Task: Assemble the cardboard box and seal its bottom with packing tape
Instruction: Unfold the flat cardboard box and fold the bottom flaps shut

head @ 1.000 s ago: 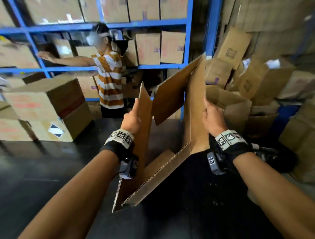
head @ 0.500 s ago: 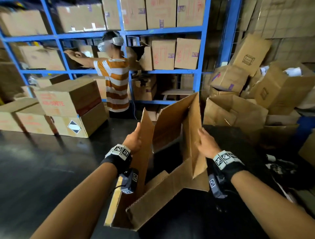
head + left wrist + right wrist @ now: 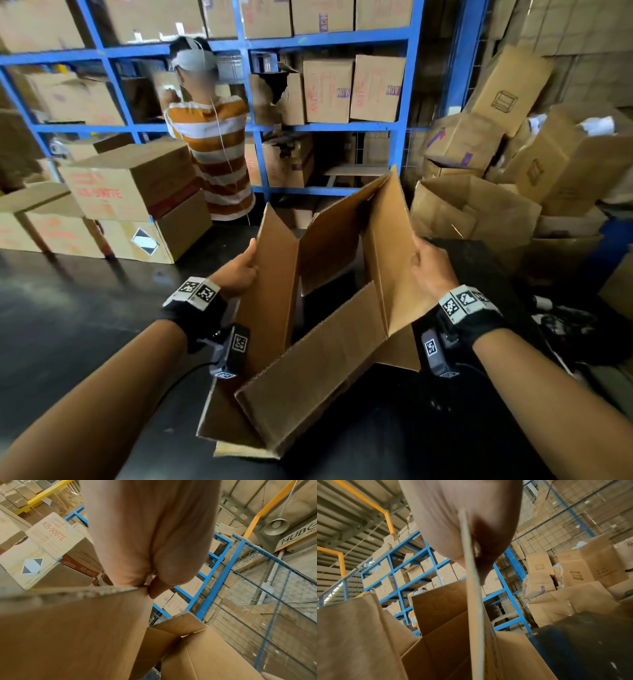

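Note:
A plain brown cardboard box stands half unfolded on the black table, its flaps loose and pointing up and toward me. My left hand grips the edge of its left panel, thumb on the outer side; the left wrist view shows the left hand pinching that corrugated edge of the box. My right hand grips the right panel; in the right wrist view the right hand straddles the thin edge of the box. No tape roll shows.
A person in an orange and white striped shirt stands at the blue shelving behind the table. Stacked boxes sit at the table's far left. A heap of open boxes fills the right side.
The box has come down from in front of me toward the table and spread wider. Both hands have kept their hold on its side panels. The person at the shelves turned away.

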